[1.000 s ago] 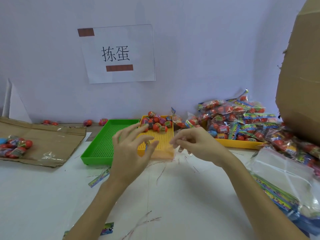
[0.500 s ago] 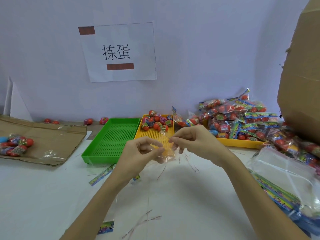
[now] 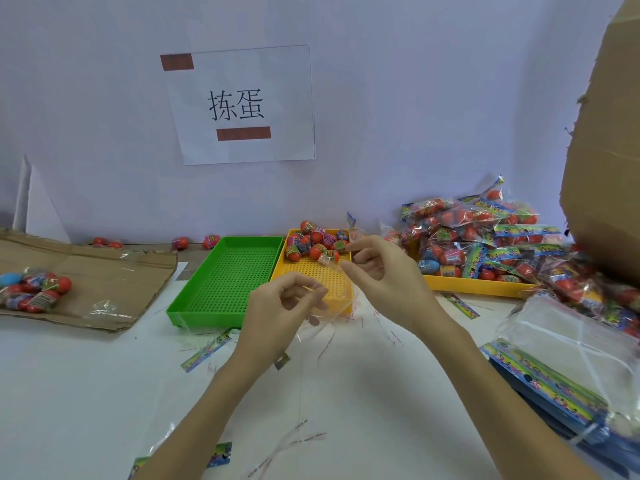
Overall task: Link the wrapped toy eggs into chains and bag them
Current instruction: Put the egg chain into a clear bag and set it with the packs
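2 bare hands meet above the middle of the white bench [image 3: 86, 393], each pinching a clear plastic bag [image 3: 323, 308]: the left hand [image 3: 282, 313] has its grip clamped on the bag's lower part, the right hand [image 3: 381, 275] has its grip closed on the upper corner. Just behind them, loose wrapped toy eggs [image 3: 317, 242] lie at the far end of a yellow tray [image 3: 311, 271], which touches a green tray [image 3: 225, 278]. Bagged eggs [image 3: 485, 237] pile near the far right edge; cardboard [image 3: 104, 271] lies at the left edge.
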A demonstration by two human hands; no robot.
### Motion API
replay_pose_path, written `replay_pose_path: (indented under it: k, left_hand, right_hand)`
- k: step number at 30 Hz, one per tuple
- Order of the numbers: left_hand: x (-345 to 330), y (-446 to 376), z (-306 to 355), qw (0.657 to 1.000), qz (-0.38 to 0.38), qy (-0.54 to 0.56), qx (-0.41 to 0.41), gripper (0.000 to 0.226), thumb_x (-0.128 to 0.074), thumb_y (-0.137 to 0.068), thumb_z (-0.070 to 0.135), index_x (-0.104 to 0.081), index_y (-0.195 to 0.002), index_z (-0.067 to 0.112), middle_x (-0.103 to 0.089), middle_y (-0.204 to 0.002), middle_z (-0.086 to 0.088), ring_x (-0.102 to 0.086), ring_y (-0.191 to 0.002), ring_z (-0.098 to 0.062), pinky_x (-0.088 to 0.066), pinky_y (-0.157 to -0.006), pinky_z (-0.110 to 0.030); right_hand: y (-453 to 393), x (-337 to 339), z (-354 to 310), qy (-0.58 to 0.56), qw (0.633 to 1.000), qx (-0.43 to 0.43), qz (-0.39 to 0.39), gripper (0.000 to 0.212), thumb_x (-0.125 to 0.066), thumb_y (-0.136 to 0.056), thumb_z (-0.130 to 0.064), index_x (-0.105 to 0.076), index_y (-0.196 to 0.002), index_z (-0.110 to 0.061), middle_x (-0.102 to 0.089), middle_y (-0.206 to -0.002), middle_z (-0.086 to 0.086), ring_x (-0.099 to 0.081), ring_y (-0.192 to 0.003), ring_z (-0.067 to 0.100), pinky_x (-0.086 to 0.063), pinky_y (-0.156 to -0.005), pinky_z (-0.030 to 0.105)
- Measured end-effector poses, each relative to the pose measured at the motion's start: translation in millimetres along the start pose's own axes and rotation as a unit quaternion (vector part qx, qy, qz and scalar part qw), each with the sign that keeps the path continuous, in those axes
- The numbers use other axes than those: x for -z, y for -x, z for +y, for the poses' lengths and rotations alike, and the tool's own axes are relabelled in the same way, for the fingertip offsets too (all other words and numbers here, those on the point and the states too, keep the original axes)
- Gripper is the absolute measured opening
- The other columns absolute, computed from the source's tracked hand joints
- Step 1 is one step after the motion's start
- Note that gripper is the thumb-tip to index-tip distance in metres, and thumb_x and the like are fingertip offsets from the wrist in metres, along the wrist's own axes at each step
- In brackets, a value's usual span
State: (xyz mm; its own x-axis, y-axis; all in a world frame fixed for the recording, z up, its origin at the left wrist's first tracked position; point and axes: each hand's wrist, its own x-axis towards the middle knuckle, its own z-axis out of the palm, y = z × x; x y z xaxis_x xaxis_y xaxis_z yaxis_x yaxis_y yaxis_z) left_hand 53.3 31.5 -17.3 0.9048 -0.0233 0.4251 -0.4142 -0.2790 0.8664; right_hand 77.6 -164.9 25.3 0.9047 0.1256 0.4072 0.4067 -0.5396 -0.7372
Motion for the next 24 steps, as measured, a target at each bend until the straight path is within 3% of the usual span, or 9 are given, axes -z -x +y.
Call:
replay_pose_path:
  k: [2,5,8,12,15,17,20,24]
  left_hand:
    - [1.5,-1.0,0.4,1.0,-0.002,0.026,0.014,0.011,-0.074,-0.094,0.02,-0.075,-0.095,0.009,-0.079,-0.076,-0.005,-0.076,-0.064,-0.022,-0.06,-0.063,-0.027]
    - [1.8,-3.5,3.8,0.987,-0.039,0.116,0.106,0.03,-0.065,-0.095,0.03,-0.075,-0.097,0.002,-0.077,-0.077,-0.011,-0.071,-0.057,-0.025,-0.058,-0.065,-0.026]
    - [-0.7,-5.1,5.8,0.946,-0.104,0.241,0.191,0.044,-0.056,-0.096,0.038,-0.074,-0.095,-0.002,-0.067,-0.062,-0.009,-0.059,-0.049,-0.02,-0.056,-0.058,-0.028]
    - [-2.5,-9.3,6.3,0.902,-0.103,0.323,0.266,0.043,-0.059,-0.093,0.044,-0.083,-0.085,0.009,-0.057,-0.056,-0.002,-0.053,-0.047,-0.013,-0.055,-0.055,-0.027]
    - [1.3,-14.8,1.1,0.877,-0.069,0.367,0.302,0.041,-0.064,-0.088,0.043,-0.08,-0.094,0.006,-0.061,-0.06,0.0,-0.053,-0.044,-0.011,-0.056,-0.054,-0.029]
    - [3.0,-17.6,-6.0,0.865,-0.065,0.385,0.315,0.036,-0.063,-0.093,0.041,-0.074,-0.093,0.007,-0.06,-0.06,-0.003,-0.051,-0.043,-0.014,-0.056,-0.054,-0.029]
    - [1.9,-19.1,-18.0,0.866,-0.079,0.375,0.32,0.041,-0.058,-0.103,0.039,-0.077,-0.078,0.013,-0.059,-0.06,-0.005,-0.05,-0.044,-0.016,-0.055,-0.054,-0.032]
    - [3.0,-20.6,-30.8,0.856,-0.102,0.39,0.324,0.027,-0.069,-0.093,0.024,-0.075,-0.069,0.014,-0.061,-0.06,-0.006,-0.048,-0.043,-0.016,-0.052,-0.052,-0.033]
  right_hand:
    - [-0.9,1.3,1.0,-0.035,0.998,-0.045,-0.023,0.021,-0.059,-0.098,-0.049,-0.066,-0.109,-0.032,-0.068,-0.101,-0.013,-0.065,-0.094,0.006,-0.05,-0.072,0.014]
    - [-1.2,7.8,-4.6,-0.254,0.951,-0.13,-0.116,0.049,-0.039,-0.107,-0.047,-0.077,-0.105,-0.016,-0.079,-0.099,-0.001,-0.072,-0.09,0.015,-0.052,-0.067,0.018]
    - [2.3,4.5,-9.9,-0.34,0.926,-0.1,-0.128,0.044,-0.035,-0.111,-0.037,-0.069,-0.119,-0.011,-0.078,-0.108,0.007,-0.072,-0.094,0.02,-0.052,-0.069,0.024]
    - [6.1,-5.0,-16.9,-0.301,0.948,-0.036,-0.093,0.029,-0.051,-0.105,-0.033,-0.052,-0.126,-0.013,-0.078,-0.105,0.002,-0.074,-0.098,0.017,-0.059,-0.072,0.03]
    - [8.9,-9.3,-20.7,-0.264,0.961,-0.011,-0.081,0.043,-0.074,-0.093,-0.027,-0.048,-0.126,-0.016,-0.074,-0.113,0.002,-0.075,-0.094,0.013,-0.062,-0.073,0.028]
    - [10.7,-12.3,-19.5,-0.225,0.971,0.011,-0.078,0.048,-0.083,-0.085,-0.02,-0.053,-0.122,-0.017,-0.07,-0.115,-0.001,-0.075,-0.096,0.012,-0.063,-0.08,0.03]
    - [12.9,-16.1,-17.4,-0.179,0.98,0.042,-0.081,0.026,-0.084,-0.085,-0.023,-0.071,-0.106,-0.016,-0.073,-0.105,-0.007,-0.073,-0.099,0.008,-0.062,-0.085,0.033]
    - [14.5,-18.7,-18.9,-0.135,0.985,0.067,-0.082,0.016,-0.08,-0.088,-0.033,-0.077,-0.1,-0.024,-0.072,-0.1,-0.015,-0.069,-0.097,0.006,-0.06,-0.08,0.03]
